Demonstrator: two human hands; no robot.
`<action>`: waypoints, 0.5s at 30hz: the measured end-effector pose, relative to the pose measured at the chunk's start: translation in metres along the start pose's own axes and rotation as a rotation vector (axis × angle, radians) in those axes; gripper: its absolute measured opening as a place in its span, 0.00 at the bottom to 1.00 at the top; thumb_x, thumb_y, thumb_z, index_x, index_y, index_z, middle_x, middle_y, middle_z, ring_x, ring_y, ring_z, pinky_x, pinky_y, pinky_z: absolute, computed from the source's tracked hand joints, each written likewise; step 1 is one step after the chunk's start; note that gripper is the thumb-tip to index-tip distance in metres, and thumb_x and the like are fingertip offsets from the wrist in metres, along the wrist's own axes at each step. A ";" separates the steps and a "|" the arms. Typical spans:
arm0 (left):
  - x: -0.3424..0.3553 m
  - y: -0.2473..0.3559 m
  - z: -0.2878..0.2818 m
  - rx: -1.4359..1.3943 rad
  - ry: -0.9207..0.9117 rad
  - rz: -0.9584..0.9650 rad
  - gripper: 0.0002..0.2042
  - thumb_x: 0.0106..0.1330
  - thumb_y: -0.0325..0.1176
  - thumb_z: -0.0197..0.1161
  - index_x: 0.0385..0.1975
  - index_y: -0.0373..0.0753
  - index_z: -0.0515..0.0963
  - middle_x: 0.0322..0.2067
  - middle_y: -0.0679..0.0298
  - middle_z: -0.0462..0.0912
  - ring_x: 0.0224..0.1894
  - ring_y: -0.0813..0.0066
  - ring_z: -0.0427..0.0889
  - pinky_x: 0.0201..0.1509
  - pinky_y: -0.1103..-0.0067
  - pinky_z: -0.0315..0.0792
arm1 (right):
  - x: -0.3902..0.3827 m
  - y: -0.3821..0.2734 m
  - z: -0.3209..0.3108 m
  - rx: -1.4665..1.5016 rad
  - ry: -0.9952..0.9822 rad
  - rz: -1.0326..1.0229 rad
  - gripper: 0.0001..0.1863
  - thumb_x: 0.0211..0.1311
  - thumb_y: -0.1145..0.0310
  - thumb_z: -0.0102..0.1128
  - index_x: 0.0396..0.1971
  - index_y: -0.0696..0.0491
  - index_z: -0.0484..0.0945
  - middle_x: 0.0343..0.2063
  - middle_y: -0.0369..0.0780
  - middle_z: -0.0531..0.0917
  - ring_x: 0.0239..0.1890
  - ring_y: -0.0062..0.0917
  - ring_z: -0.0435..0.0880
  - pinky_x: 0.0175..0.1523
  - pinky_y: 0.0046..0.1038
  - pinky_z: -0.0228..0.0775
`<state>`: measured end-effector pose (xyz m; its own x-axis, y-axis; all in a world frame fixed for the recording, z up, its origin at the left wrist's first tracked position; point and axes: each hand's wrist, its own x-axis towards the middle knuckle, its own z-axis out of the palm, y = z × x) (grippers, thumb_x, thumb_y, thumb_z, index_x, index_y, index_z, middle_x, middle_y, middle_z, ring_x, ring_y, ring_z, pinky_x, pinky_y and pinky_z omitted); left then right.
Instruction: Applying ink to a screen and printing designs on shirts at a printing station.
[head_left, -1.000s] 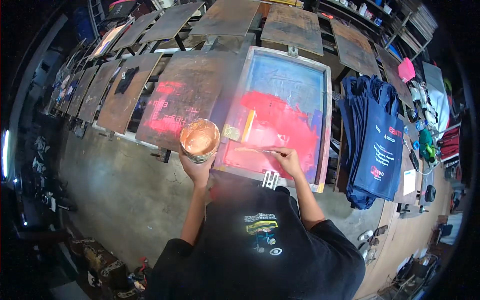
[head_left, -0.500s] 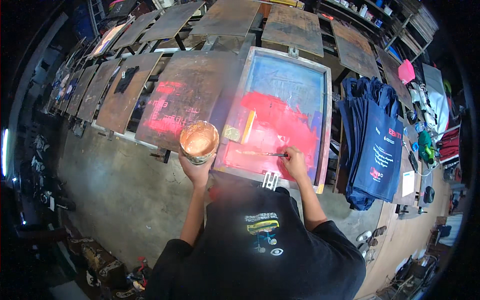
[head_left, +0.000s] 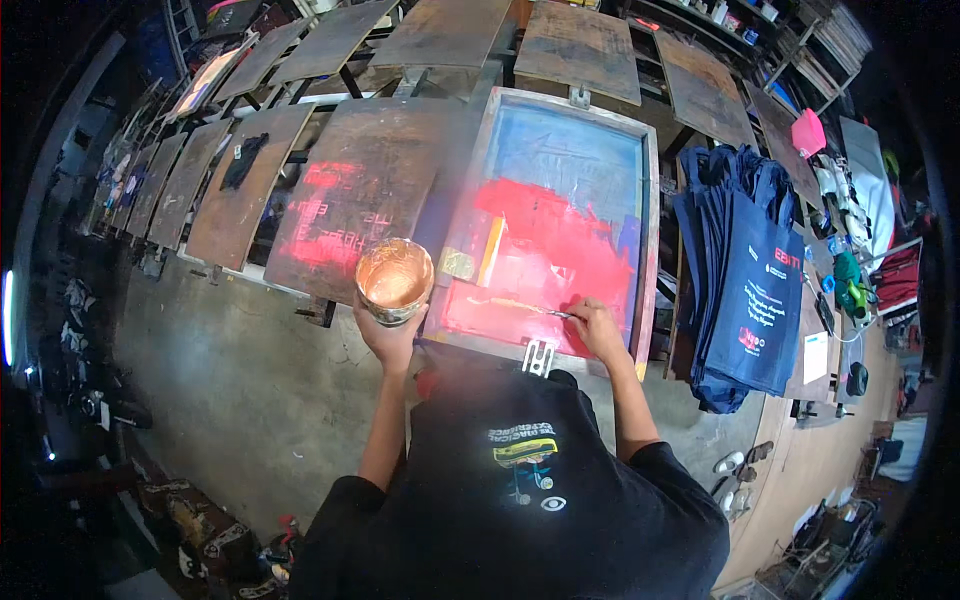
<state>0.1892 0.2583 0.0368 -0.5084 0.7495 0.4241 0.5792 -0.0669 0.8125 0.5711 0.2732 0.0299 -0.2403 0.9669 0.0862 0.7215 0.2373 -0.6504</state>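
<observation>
My left hand (head_left: 386, 342) is wrapped round a tub (head_left: 391, 317) and holds it up by the near left corner of a screen-printing frame (head_left: 652, 205). Copper-orange ink coats the inside of the tub. Over the near part of the screen, my right hand (head_left: 597, 328) is closed on a slim ink spatula (head_left: 530, 305), whose pale, ink-smeared blade points left. Under it, thick red-pink ink (head_left: 560, 240) covers the near half of the mesh, while the far half shows blue. A yellow strip (head_left: 491, 252) and a beige patch (head_left: 458, 265) lie along the left side of the screen.
A metal clamp (head_left: 538, 357) sits at the frame's near edge. Left of the frame is a board (head_left: 350, 180) with red-pink print marks. A pile of navy tote bags (head_left: 745, 290) lies to the right. More dark boards (head_left: 578, 50) stand in rows beyond.
The spatula has turned slightly, its handle end dipping toward me, and my right hand has shifted a little nearer my body. My left hand still holds the tub. The whole view has shifted slightly.
</observation>
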 end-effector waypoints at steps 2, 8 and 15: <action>0.000 0.000 0.000 0.006 0.005 0.014 0.52 0.33 0.32 0.86 0.63 0.31 0.62 0.58 0.52 0.71 0.61 0.57 0.71 0.66 0.67 0.64 | -0.001 -0.005 -0.004 0.018 -0.006 -0.006 0.09 0.53 0.74 0.62 0.35 0.55 0.86 0.31 0.48 0.81 0.39 0.43 0.81 0.47 0.39 0.73; 0.002 0.010 -0.002 0.031 0.021 0.026 0.52 0.33 0.32 0.85 0.63 0.31 0.63 0.58 0.52 0.72 0.60 0.58 0.72 0.66 0.67 0.65 | -0.004 0.000 -0.011 -0.034 0.010 -0.032 0.07 0.55 0.77 0.63 0.35 0.57 0.84 0.32 0.48 0.80 0.37 0.43 0.80 0.44 0.38 0.73; 0.001 0.007 -0.003 -0.004 0.021 0.040 0.51 0.33 0.33 0.86 0.63 0.31 0.63 0.57 0.52 0.72 0.60 0.57 0.72 0.65 0.67 0.65 | -0.005 -0.002 -0.019 0.004 -0.013 0.078 0.06 0.52 0.77 0.58 0.31 0.58 0.80 0.31 0.48 0.81 0.40 0.46 0.80 0.46 0.42 0.72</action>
<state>0.1909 0.2567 0.0442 -0.4978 0.7325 0.4643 0.5970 -0.0989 0.7961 0.5826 0.2699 0.0451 -0.1920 0.9811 0.0257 0.7356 0.1612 -0.6580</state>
